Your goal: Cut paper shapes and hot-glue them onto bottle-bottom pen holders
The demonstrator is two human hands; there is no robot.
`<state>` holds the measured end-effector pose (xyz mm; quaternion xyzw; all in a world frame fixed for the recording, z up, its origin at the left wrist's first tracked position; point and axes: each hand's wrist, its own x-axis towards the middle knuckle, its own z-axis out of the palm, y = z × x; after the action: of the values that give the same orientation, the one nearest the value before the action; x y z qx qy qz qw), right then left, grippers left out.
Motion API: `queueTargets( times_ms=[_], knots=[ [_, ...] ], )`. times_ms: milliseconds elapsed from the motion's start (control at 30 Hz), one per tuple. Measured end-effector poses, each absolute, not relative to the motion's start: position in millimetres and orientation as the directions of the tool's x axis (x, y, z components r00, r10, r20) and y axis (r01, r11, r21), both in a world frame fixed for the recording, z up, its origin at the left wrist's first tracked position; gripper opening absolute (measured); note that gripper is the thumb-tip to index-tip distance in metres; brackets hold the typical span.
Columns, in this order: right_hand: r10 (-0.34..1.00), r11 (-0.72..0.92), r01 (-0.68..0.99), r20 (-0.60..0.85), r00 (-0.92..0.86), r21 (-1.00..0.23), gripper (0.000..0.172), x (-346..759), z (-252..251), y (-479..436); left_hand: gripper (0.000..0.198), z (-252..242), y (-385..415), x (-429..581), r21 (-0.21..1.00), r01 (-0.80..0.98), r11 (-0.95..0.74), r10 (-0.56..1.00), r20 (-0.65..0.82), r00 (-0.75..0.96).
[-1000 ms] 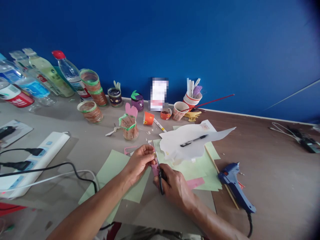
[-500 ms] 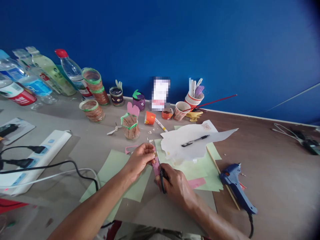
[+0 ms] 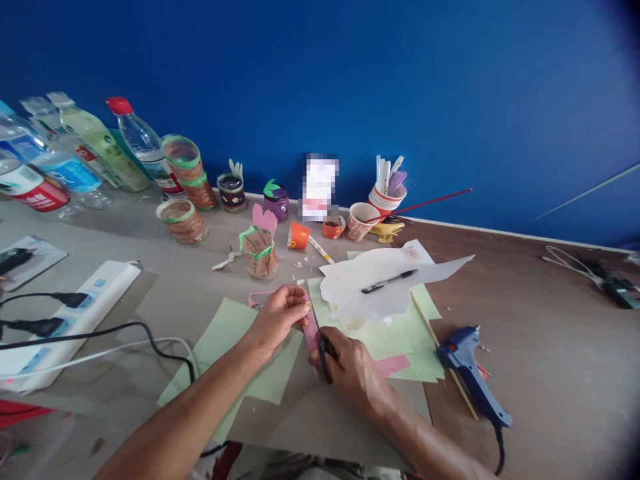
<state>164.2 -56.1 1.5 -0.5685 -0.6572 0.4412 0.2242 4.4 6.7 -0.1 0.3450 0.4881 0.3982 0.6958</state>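
Observation:
Between the fingers and thumb of my left hand is a narrow strip of pink paper. My right hand grips black-handled scissors, whose blades point away from me along the strip. Both hands are close together over the near middle of the table. Sheets of light green paper lie beneath and beside them. A pink paper scrap rests on the green paper right of my right hand, and a pink cut-out frame lies beyond my left hand.
A blue glue gun lies at the right with its cord. White paper bears a black pen. Decorated jars, a paper cup and several bottles stand toward the wall. A power strip with cables is at left.
The view has shifted slightly, so everything sits a little further left. Both hands keep nearly the same pose on the pink paper and scissors.

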Motion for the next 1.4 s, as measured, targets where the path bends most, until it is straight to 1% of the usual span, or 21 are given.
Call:
queueTargets(
  times_ms=[100, 233, 333, 533, 667, 800, 1000, 1200, 1400],
  knots=[
    [0.949, -0.084, 0.475, -0.216, -0.229, -0.876, 0.008, 165, 0, -57, 0.026, 1, 7, 4, 0.874, -0.213, 0.438, 0.893, -0.395, 0.214],
    [0.957, -0.119, 0.304, -0.191, -0.219, -0.945, 0.015, 167, -7, -58, 0.023, 1, 8, 4, 0.877, -0.2, 0.436, 0.887, -0.381, 0.262],
    [0.958, -0.12, 0.248, -0.177, -0.224, -0.961, 0.018, 168, -10, -58, 0.024, 0, 8, 5, 0.873, -0.206, 0.442, 0.884, -0.384, 0.267],
    [0.957, -0.118, 0.266, -0.181, -0.227, -0.957, 0.018, 167, -8, -58, 0.027, 3, 6, 5, 0.861, -0.21, 0.463, 0.876, -0.409, 0.256],
    [0.951, -0.103, 0.355, -0.197, -0.239, -0.929, 0.016, 166, -2, -58, 0.033, 6, 7, 4, 0.838, -0.234, 0.493, 0.861, -0.43, 0.271],
    [0.943, -0.094, 0.426, -0.218, -0.253, -0.9, 0.011, 165, 2, -56, 0.036, 4, 7, 2, 0.811, -0.272, 0.518, 0.843, -0.429, 0.324],
    [0.938, -0.081, 0.445, -0.218, -0.268, -0.892, 0.006, 166, 6, -56, 0.036, 1, 7, 1, 0.791, -0.291, 0.539, 0.83, -0.438, 0.346],
    [0.936, -0.082, 0.447, -0.223, -0.272, -0.891, 0.007, 166, 7, -56, 0.035, 0, 8, 2, 0.809, -0.261, 0.526, 0.836, -0.435, 0.335],
    [0.927, -0.099, 0.484, -0.258, -0.274, -0.869, 0.006, 166, 2, -55, 0.035, 2, 8, 3, 0.821, -0.237, 0.52, 0.839, -0.437, 0.325]
  ],
)
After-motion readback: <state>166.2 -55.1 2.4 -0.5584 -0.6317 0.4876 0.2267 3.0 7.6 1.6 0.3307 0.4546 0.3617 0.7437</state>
